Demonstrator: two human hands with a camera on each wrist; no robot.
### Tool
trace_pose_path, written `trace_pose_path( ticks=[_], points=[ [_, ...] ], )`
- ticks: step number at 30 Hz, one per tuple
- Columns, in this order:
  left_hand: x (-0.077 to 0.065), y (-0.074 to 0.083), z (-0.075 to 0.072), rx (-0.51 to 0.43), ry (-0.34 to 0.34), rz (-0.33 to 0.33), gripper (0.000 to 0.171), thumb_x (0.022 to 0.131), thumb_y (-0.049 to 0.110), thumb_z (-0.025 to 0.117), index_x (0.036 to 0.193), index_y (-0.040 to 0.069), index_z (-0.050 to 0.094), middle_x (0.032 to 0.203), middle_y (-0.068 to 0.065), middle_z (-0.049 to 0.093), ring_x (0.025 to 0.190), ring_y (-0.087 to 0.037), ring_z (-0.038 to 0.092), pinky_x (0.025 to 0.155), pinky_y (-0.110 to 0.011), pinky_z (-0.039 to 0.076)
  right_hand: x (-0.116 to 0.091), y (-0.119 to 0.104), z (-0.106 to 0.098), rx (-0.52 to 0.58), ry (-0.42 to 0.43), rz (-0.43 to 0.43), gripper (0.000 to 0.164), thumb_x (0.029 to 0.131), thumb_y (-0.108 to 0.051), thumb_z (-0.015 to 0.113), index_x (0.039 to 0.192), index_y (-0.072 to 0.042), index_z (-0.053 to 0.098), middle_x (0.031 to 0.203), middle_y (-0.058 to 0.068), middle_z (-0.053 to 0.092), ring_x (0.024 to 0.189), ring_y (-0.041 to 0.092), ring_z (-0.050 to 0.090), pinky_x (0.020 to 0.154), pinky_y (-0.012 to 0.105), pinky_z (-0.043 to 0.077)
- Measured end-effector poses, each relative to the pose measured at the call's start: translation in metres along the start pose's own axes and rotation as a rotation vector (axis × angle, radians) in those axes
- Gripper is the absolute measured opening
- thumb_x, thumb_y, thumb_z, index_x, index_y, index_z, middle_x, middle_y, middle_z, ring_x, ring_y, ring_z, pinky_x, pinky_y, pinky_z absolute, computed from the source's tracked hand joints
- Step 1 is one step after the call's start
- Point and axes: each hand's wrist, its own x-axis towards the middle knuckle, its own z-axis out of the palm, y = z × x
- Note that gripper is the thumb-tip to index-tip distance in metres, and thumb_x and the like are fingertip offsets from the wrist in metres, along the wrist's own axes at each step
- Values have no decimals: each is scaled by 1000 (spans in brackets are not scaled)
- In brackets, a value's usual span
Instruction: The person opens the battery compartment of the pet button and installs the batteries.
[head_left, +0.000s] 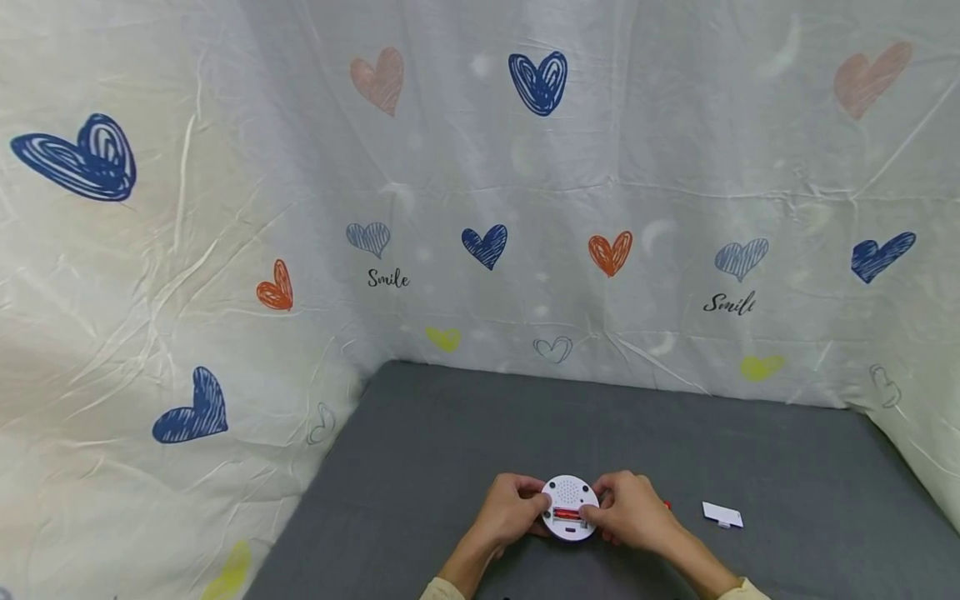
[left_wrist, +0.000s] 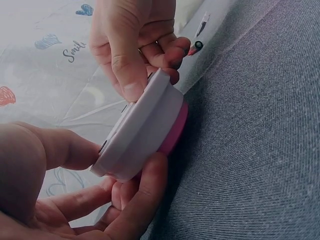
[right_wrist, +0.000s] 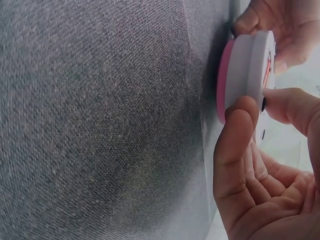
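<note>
A round white device [head_left: 567, 492] faces upward with a speaker grille and an uncovered battery compartment. One red battery [head_left: 566, 514] shows in that compartment. In the left wrist view the device's lower side has a pink band [left_wrist: 175, 129]. My left hand [head_left: 512, 510] grips the left edge, thumb on the white face and fingers beneath. From the other side my right hand [head_left: 633, 510] pinches the device, its thumb at the right end of the battery and a finger against the side wall in the right wrist view.
A white battery cover [head_left: 722, 516] with a small tab lies on the grey cloth-covered table [head_left: 450, 433], right of my right hand. Just behind that hand, a red battery [left_wrist: 196, 48] is partly hidden. A curtain [head_left: 480, 167] printed with hearts hangs behind and at both sides.
</note>
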Motion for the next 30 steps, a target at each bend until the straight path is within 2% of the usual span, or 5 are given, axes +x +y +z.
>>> trace_pose_path(
  ticks=[11,21,30],
  points=[
    [2,-1,-1,4,2,-6,31,94,-3,67,121,-18,70,98,-16,74,77,-23,77,67,-43,73,0,0,-6,17,-34,-33,23,92,-17,85,103,1,76,65,1,73,46,12,65,41,30,58],
    [-2,2,-1,-7,-6,-15,32,94,-3,66,122,-19,68,99,-17,73,78,-23,77,68,-43,73,3,-6,-36,-144,46,-19,7,95,-22,82,96,-15,82,75,-5,76,64,8,67,54,25,55],
    [-5,2,0,-12,5,-27,34,94,-3,67,123,-19,68,99,-17,73,78,-24,77,68,-43,73,-3,-5,-63,-231,76,-56,3,94,-17,84,94,-15,82,83,-9,76,74,6,68,61,24,58]
  ],
)
